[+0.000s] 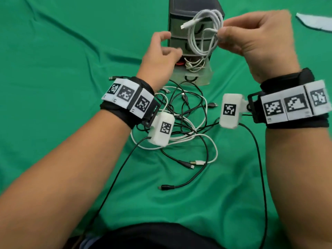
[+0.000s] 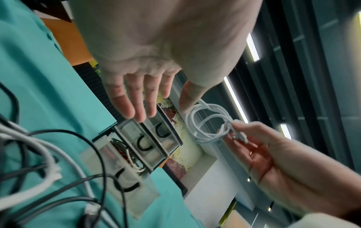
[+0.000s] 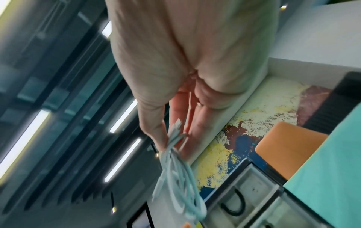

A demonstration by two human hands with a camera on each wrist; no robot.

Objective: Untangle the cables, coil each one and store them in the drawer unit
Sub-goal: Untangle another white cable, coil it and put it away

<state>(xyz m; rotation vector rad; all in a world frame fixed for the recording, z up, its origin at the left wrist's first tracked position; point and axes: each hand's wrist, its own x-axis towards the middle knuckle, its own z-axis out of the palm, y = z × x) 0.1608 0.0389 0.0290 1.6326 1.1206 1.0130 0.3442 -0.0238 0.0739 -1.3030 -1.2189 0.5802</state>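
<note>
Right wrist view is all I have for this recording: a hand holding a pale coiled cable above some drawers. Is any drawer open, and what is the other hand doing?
Observer: The bottom drawer of the dark plastic drawer unit is pulled out, with cables already inside.
Operator: The other hand?
Observer: The left hand holds nothing, fingers loosely spread near the drawer fronts.
Operator: Cables left?
Observer: A tangle of black and white cables lies on the green cloth.
Operator: The grip?
Observer: The right hand pinches the white coiled cable at one side.
</note>
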